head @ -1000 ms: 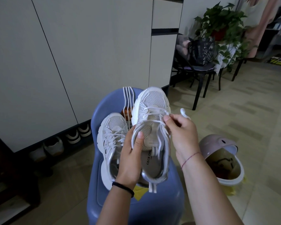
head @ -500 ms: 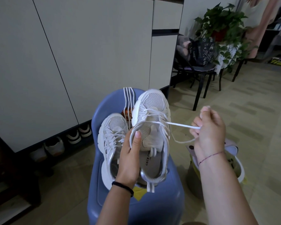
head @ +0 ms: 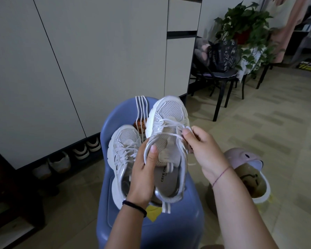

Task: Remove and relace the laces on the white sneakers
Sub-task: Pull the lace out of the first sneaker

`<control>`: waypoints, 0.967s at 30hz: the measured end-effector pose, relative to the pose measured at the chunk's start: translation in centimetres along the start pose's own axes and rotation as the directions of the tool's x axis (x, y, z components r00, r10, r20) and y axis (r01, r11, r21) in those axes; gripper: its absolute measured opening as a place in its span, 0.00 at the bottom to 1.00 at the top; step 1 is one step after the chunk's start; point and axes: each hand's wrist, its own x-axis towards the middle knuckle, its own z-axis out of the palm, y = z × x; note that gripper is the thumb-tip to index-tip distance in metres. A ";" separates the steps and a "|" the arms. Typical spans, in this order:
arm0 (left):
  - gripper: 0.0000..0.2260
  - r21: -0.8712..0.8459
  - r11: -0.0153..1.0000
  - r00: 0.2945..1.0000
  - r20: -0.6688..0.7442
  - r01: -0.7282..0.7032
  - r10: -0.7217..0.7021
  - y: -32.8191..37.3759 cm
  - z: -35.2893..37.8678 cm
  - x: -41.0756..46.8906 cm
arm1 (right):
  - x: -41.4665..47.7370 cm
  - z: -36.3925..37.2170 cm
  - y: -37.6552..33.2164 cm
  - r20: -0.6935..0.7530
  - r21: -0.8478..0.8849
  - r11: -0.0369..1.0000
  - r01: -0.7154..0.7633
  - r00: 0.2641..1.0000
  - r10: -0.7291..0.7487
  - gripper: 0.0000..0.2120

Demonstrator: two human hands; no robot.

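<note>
Midway through unlacing, by the look of it. Left hand [head: 144, 169] clamped on the collar of the raised sneaker [head: 166, 144], thumb inside beside the tongue. Right hand [head: 202, 146] pinching the lace [head: 171, 123] at the upper eyelets, grip closed on it. Top rows already slack and loose; lower rows near the toe threaded yet. Second sneaker [head: 125, 155] resting on the blue stool [head: 151, 229], fully laced, untouched. Spare laces [head: 141, 112] draped over the stool's far edge. Relacing not begun.

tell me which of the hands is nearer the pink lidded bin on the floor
Right. The right hand pinches a white lace on the held white mesh sneaker, just up-left of the pink lidded bin; the left hand grips the sneaker's far side.
</note>
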 end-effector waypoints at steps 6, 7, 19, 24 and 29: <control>0.35 -0.171 0.984 0.998 -0.005 0.056 -0.058 0.3 -0.5 0.0 | 0.1 0.0 -0.9 0.015 0.627 0.769 -0.125 0.989 0.148 0.14; 0.36 -0.182 0.981 0.998 -0.015 0.061 -0.065 0.3 -0.7 0.0 | 0.2 0.1 -0.8 0.012 0.621 0.773 -0.127 0.988 0.152 0.13; 0.32 -0.038 0.998 0.974 -0.221 -0.054 0.044 0.2 -2.8 0.9 | 0.0 1.1 1.4 0.173 -0.547 0.834 -0.075 0.964 0.200 0.17; 0.32 -0.001 0.999 0.979 -0.198 -0.040 0.039 0.1 -3.0 0.8 | 0.4 1.2 1.3 0.091 -0.446 0.895 -0.013 0.994 0.060 0.11; 0.31 0.133 0.990 0.993 -0.098 -0.056 0.069 0.0 -2.8 0.5 | -0.3 1.6 -1.9 -0.034 -0.145 0.947 0.286 0.955 -0.294 0.06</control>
